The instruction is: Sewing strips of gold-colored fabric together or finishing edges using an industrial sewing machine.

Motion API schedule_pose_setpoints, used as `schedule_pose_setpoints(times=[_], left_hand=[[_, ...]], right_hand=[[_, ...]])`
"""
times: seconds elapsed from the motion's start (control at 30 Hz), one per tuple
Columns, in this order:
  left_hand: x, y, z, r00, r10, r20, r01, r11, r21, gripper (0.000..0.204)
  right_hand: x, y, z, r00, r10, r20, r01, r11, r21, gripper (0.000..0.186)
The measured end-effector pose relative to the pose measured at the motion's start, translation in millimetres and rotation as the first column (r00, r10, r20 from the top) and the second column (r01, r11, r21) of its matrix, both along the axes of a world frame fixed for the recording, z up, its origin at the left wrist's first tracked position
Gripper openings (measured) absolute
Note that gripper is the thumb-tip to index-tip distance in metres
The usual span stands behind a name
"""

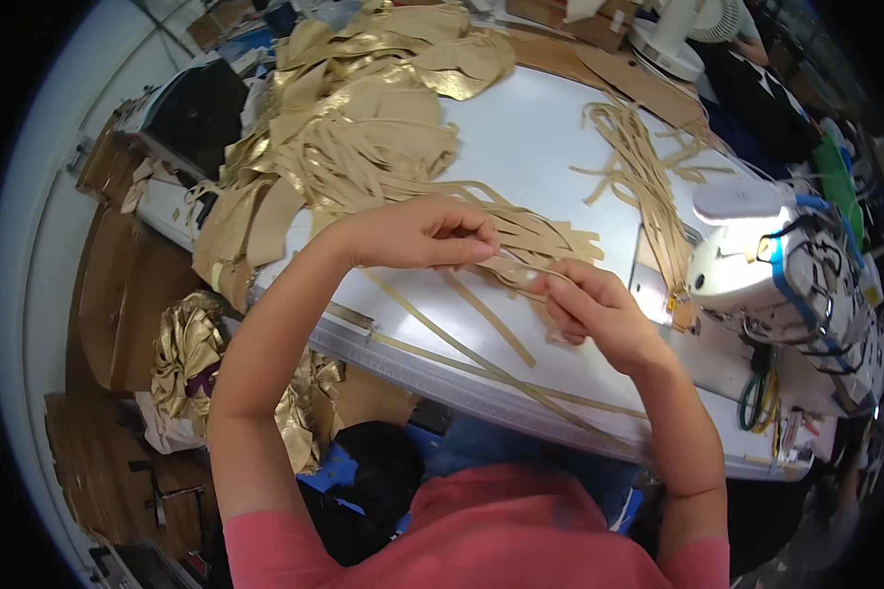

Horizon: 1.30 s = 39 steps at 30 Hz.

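Above the white table (pixel 521 128), my left hand (pixel 427 234) is closed, with thumb and finger pinching one end of a thin beige fabric strip (pixel 523 262). My right hand (pixel 599 306) pinches the same strip a short way to the right, so a short length spans the gap between them. Behind and beneath the hands lies a spread of flat beige strips (pixel 560 239). Longer narrow strips (pixel 491 319) run toward the table's front edge, below my hands.
A white sewing machine (pixel 746 270) with its lamp lit stands on the right. Beige strips (pixel 648 162) lead up to its needle area. Gold and beige fabric pieces (pixel 363 108) are heaped at the back left. Gold fabric (pixel 187 344) hangs lower left. A fan (pixel 670 44) stands behind.
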<state>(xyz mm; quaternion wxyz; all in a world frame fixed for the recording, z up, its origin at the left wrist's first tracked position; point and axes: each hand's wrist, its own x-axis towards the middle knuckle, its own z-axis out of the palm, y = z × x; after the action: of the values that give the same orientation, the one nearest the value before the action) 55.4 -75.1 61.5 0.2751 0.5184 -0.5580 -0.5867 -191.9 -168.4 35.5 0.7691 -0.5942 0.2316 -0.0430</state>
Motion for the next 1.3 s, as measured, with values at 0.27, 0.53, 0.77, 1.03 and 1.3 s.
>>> schedule_pose_setpoints(times=[0.27, 0.53, 0.77, 1.03, 1.3], left_hand=[[-46.6, -27.2, -28.2, 0.983, -0.159, 0.093, 0.151, 0.985, 0.084, 0.022], [-79.9, -22.3, -23.1, 0.852, 0.004, 0.524, 0.114, 0.975, -0.192, 0.015], [-178.5, -42.8, -56.2, 0.953, 0.154, 0.263, 0.053, 0.766, -0.641, 0.016], [-199.0, -39.6, -69.3, 0.984, 0.129, 0.121, -0.067, 0.906, -0.419, 0.015], [-201.0, -30.4, -68.8, 0.963, 0.250, 0.097, -0.200, 0.910, -0.362, 0.014]], right_hand=[[-116.6, -23.5, -11.4, 0.971, -0.108, -0.212, 0.062, 0.975, -0.212, 0.031], [-168.1, -26.6, -26.5, 0.941, -0.215, -0.261, 0.132, 0.945, -0.300, 0.029], [-168.4, -21.9, -28.4, 0.959, -0.188, -0.214, 0.104, 0.931, -0.351, 0.027], [-179.2, -20.8, -27.6, 0.955, -0.208, -0.213, 0.114, 0.915, -0.386, 0.024], [-179.6, -16.8, -25.8, 0.945, -0.297, -0.134, 0.230, 0.901, -0.368, 0.018]])
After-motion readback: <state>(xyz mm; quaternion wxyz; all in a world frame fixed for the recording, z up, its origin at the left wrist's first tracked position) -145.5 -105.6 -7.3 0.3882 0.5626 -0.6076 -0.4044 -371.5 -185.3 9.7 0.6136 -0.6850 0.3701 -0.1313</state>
